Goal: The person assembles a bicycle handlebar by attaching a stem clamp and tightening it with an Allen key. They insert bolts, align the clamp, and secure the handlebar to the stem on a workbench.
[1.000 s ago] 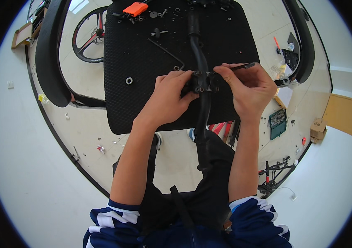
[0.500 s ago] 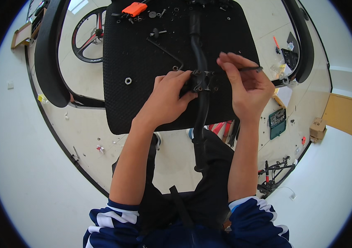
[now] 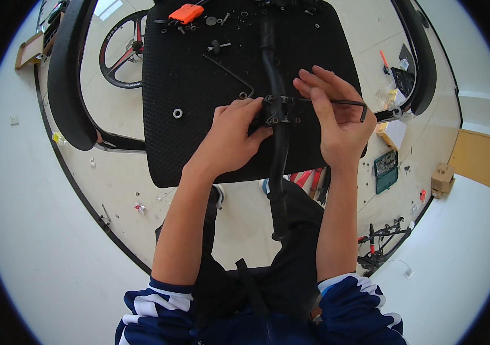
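A black bicycle handlebar [image 3: 279, 158] runs front to back across a black chair seat, its near end over my lap. My left hand [image 3: 228, 135] is closed round the stem, mostly hidden, just left of the bolted clamp [image 3: 277, 109] at the bar's middle. On the clamp's right, a black hex key [image 3: 345, 103] reaches from a bolt across my right hand [image 3: 343, 123]. The thumb rests against the key, while the other fingers are stretched and partly apart. Its short bent end hangs toward me. Another hex key [image 3: 230, 73] and a nut [image 3: 177, 114] lie on the seat.
An orange tool [image 3: 186, 13] and several small bolts and washers lie at the seat's far side. Armrests [image 3: 72, 75] flank the seat. A wheel [image 3: 136, 46] lies on the floor at left; a green case [image 3: 386, 172] and cardboard box [image 3: 443, 178] are at right.
The hex key has turned: its short end, formerly pointing away, now points toward me. My right fingers have spread more. The bar has shifted slightly left.
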Demonstrator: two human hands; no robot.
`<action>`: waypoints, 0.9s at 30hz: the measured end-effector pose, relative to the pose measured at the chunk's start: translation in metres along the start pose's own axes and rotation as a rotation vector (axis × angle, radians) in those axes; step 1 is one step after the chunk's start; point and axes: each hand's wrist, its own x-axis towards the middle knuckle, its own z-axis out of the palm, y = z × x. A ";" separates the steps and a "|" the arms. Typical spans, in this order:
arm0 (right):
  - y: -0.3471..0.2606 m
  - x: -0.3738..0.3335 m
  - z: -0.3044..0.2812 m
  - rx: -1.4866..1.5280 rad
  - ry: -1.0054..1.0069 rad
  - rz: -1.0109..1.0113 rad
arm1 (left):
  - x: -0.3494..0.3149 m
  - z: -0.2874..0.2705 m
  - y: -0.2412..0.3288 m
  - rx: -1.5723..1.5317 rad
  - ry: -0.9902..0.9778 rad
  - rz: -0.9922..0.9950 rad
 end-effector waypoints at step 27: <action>-0.006 -0.003 -0.002 -0.240 0.078 0.090 | 0.001 -0.003 0.003 -0.017 -0.077 -0.088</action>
